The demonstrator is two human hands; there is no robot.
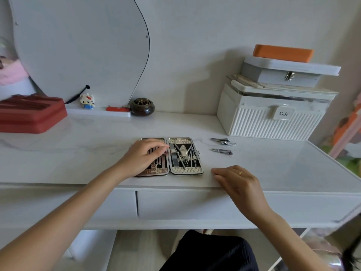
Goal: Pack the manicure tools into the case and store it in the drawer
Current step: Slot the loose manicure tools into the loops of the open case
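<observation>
Manicure case (186, 171) lies open flat near the white table's (273, 173) front edge; right hand (239, 181) rests beside it, fingers loose, empty. Left hand (143, 157) presses spread fingers on its left half. Two nail clippers (222, 146) lie beyond.

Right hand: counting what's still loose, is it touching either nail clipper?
Apart. The head view shows bare tabletop between the right hand and the nearer nail clipper; the farther clipper lies beyond.
</observation>
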